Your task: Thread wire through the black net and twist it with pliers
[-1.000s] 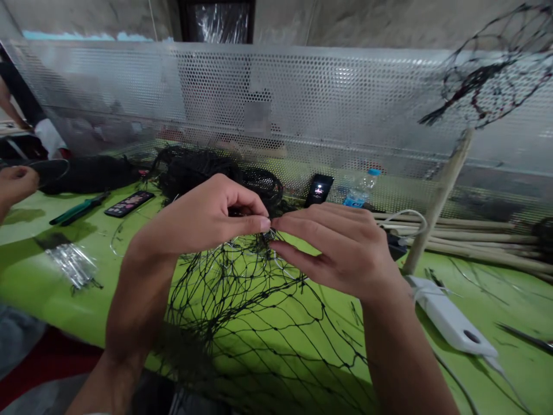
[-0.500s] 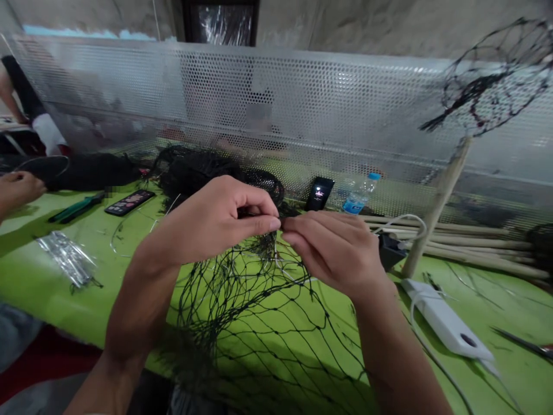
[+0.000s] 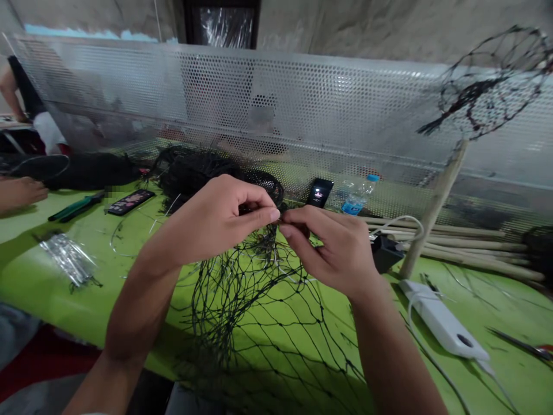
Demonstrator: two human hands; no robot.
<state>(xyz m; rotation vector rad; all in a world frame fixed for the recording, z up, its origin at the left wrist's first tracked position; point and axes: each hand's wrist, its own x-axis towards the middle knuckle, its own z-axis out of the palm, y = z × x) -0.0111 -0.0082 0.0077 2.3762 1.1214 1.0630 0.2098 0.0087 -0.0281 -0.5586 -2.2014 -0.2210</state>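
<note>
Both hands (image 3: 276,239) pinched on black net (image 3: 259,311)

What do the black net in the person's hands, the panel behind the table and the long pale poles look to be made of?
The black net looks like thin knotted cord, probably synthetic twine: matte, limp, draping off the table edge. The panel appears to be perforated sheet metal: silvery, with a soft sheen and regular round holes. The poles look like bare wood or bamboo, pale tan and unpainted. Both hands pinch the net's top.
</note>
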